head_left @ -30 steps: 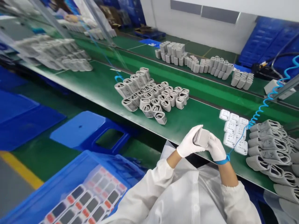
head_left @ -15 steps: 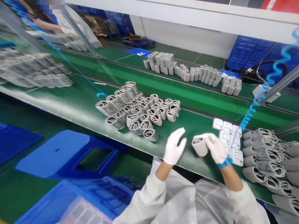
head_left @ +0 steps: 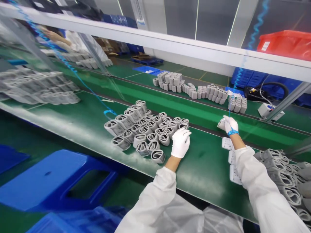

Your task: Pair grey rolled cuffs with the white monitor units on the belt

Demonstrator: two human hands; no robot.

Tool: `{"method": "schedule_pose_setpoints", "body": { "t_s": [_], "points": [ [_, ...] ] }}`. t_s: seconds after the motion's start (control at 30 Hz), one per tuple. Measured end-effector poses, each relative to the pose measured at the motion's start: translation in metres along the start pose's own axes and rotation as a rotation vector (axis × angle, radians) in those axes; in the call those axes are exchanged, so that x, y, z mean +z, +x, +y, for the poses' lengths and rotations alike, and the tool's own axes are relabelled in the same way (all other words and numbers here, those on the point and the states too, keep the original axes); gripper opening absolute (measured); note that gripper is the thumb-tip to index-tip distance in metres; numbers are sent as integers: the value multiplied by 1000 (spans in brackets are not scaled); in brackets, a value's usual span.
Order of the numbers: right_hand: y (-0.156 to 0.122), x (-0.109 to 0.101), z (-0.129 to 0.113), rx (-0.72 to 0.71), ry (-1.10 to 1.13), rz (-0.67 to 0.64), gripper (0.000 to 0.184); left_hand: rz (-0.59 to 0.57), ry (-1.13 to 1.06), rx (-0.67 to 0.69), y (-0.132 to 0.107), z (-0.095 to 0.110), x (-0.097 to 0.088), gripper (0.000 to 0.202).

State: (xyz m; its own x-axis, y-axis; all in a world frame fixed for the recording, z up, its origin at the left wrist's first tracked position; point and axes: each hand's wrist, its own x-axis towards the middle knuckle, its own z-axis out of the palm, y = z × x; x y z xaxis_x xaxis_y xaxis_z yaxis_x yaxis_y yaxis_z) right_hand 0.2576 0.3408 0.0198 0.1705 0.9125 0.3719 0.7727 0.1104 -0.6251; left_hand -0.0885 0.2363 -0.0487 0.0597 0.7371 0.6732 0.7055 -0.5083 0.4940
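RH [head_left: 229, 125] roll [head_left: 221, 125] — red bin [head_left: 288, 44] contents unclr

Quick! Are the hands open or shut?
White-gloved left hand: near grey rolled fabric cuffs; grip can't be told.
White-gloved right hand: closed, holding one grey rolled cuff.

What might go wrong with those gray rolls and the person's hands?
Maybe a few things. The left hand is right by the edge of the standing gray rolls, so it might bump one over. The right hand holds one roll far out in front, so it could slip from the fingers. And a blue cord goes up from the band on the right wrist, so it might tug or snag when that arm moves.
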Motion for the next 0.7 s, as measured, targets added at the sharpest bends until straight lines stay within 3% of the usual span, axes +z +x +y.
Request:
{"method": "schedule_pose_setpoints", "body": {
  "t_s": [0.17, 0.3, 0.4, 0.5, 0.6, 0.7],
  "points": [
    [-10, 16, 8, 30, 22, 36, 45, 72, 55, -144, -2, -1, 9, 45],
    [-34, 44, -17, -16, 89, 67, 53, 97, -76, -168, -2, -9, 13, 24],
    [-68, 76, -45, -89, 171, -34, 61, 97, -134, -165, -4, -10, 10, 20],
    [-109, 101, -68, -126, 277, -199, 82, 55, -213, -130, -9, -7, 3, 29],
    [-147, 108, -77, -133, 348, -347, 97, -11, -288, -80, -12, -5, -5, 35],
    [-171, 102, -76, -167, 298, -364, 95, -56, -330, -57, -13, -5, -10, 28]
  ]
}}
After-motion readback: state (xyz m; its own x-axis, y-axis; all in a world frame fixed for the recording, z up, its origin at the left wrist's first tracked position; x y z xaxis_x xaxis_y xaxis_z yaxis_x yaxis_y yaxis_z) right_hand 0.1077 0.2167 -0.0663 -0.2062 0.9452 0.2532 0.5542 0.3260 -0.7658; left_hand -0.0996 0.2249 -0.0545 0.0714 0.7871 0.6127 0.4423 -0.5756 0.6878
